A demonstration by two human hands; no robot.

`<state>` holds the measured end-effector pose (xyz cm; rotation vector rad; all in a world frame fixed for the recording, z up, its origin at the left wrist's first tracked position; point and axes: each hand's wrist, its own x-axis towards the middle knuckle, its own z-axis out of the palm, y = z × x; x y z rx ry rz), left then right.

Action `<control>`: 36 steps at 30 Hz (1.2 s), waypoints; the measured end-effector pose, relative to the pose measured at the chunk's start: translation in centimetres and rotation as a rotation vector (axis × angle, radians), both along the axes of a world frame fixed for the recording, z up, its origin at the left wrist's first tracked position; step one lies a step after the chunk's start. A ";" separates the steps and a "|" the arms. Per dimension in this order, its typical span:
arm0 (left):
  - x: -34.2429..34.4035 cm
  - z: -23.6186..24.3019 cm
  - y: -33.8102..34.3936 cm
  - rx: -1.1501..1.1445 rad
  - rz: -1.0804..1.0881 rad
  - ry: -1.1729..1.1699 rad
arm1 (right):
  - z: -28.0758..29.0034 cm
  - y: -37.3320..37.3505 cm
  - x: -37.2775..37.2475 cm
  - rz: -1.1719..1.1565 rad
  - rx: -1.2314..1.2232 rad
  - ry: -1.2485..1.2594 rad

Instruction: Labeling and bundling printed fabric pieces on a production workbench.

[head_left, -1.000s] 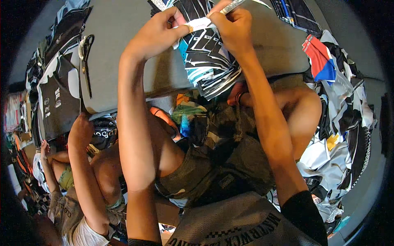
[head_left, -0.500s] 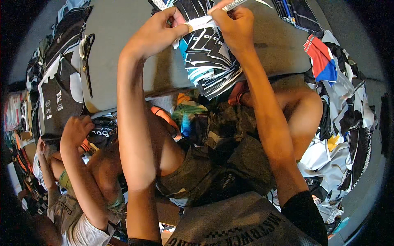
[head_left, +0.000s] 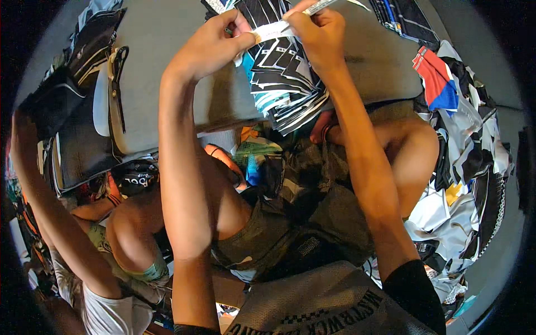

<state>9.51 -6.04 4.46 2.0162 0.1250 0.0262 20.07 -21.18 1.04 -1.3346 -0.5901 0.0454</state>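
Pen (head_left: 319, 6) cropped at top, strip lettering (head_left: 273, 34) illegible

At the far left of the frame, the co-worker's forearm (head_left: 47, 206) is now stretched up and outward, lifting a blurred dark cloth (head_left: 56, 100). The white printed marks seen there before are gone from view, and plain black fabric (head_left: 89, 151) shows instead. At lower left, the co-worker's bent knee (head_left: 134, 234) is less covered. Near the top, the right hand (head_left: 320, 34) sits very slightly further right than a second ago.

Dark capitals (head_left: 367, 306) on grey shirt (head_left: 312, 296), white lettering (head_left: 139, 180) on black fabric (head_left: 131, 188), faint writing (head_left: 272, 33) on white strip (head_left: 266, 36)
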 end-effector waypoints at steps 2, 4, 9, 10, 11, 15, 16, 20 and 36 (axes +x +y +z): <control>0.1 0.0 0.1 -0.007 -0.008 -0.002 | 0.0 0.0 0.1 -0.009 -0.060 -0.067; 0.1 -0.1 0.1 -0.009 -0.013 -0.005 | 0.1 -0.1 0.1 -0.014 -0.090 -0.102; 0.0 0.0 0.0 0.019 -0.011 -0.008 | 0.0 -0.2 0.2 -0.015 -0.065 -0.107; 0.0 0.1 0.0 0.007 -0.013 -0.002 | -0.1 -0.2 0.2 -0.020 -0.037 -0.092; 0.0 0.1 0.0 -0.004 -0.017 0.004 | -0.1 -0.2 0.2 -0.025 -0.008 -0.077; 0.1 0.1 0.1 -0.022 -0.026 0.012 | -0.1 -0.3 0.2 -0.040 0.030 -0.037; 0.1 0.1 0.1 -0.021 -0.025 0.008 | 0.0 -0.3 0.2 -0.041 0.007 -0.023; 0.1 0.0 0.1 -0.025 -0.017 -0.001 | 0.2 -0.4 0.0 -0.041 -0.069 -0.009; -0.1 -0.2 0.3 -0.046 -0.043 0.004 | 0.3 -0.3 -0.2 -0.020 -0.053 -0.045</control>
